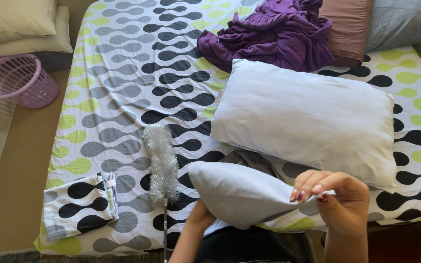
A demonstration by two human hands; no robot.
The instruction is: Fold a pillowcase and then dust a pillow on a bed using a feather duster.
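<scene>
Bed (123, 73) carries a white pillow (308, 122) at centre-right, long axis running 10 to 4 o'clock. Purple blanket (274, 34) lies bunched at 12 o'clock. Grey pillowcase (239, 195), at 6 o'clock, points its closed corner toward 9 o'clock. Right hand (342, 197) pinches its edge, fingers curled. Left hand (201, 214) is underneath (grip cannot be told). Folded patterned packet (79, 207) sits at 8 o'clock beside a feather duster (162, 163).

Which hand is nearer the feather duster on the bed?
Left. The left hand sits just right of the feather duster, partly behind the white pillowcase. The right hand pinches the pillowcase's far edge, well away from it.
</scene>
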